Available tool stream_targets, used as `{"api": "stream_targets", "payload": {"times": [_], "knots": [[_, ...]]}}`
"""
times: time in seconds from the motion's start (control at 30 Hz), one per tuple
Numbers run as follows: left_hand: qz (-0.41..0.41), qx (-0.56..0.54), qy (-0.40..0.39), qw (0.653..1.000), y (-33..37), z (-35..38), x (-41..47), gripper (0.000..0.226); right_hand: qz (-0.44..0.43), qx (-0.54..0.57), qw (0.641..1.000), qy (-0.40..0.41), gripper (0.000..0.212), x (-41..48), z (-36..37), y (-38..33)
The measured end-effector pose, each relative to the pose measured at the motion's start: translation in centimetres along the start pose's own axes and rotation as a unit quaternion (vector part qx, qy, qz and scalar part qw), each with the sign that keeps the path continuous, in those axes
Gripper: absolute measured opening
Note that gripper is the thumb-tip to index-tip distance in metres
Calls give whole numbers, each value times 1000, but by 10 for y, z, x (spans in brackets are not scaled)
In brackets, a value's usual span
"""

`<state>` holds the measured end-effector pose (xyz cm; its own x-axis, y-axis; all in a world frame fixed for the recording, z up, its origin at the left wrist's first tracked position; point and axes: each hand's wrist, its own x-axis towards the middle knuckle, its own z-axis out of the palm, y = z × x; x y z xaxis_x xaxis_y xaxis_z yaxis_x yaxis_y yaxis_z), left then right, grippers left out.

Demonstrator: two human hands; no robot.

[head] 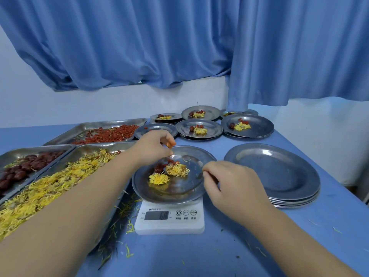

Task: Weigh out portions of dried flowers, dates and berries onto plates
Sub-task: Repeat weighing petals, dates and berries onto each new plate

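Entry: a steel plate (180,193) sits on a white digital scale (169,223) near the middle of the blue worktop (199,256).

On the plate we record:
- two yellow flower heads (158,178);
- one dark date (159,167), touching the farther head;
- a few red berries (173,161) just behind it.

The left hand (154,145) hovers over the plate's far rim. Its fingers are pressed together, pinching a few orange-red pinched berries (171,144).

The right hand (229,182) is at the plate's right rim. Thumb and forefinger pinch the rim and the other fingers are curled.

The display is small and blurred; we read it as 6.8, with reservation.

To the left lie three trays: the berry tray (111,133) is farthest, the date tray (24,168) is at the edge, and the flower tray (50,186) is partly under the left forearm. Loose petals (129,226) litter the worktop beside the scale.

A stack of empty plates (273,172) stands right of the scale, and filled plates (199,128) sit behind it.
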<state>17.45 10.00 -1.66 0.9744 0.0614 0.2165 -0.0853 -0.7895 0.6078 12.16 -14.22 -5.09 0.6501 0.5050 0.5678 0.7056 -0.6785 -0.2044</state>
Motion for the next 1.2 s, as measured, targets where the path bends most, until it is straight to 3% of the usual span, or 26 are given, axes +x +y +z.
{"api": "stream_targets", "payload": {"times": [0.5,0.77,0.97,1.2], "knots": [[-29,-22,6,999,12,-2,-8,16,4,4,1000,21,20,1,-2,5],[-66,-139,0,988,5,-5,-24,22,-3,7,1000,25,20,1,1,6],[-84,-336,-3,938,8,-9,-46,22,-17,8,998,59,22,0,3,4],[-83,-422,46,902,-1,-9,-74,21,-18,23,997,67,19,-1,6,4]]}}
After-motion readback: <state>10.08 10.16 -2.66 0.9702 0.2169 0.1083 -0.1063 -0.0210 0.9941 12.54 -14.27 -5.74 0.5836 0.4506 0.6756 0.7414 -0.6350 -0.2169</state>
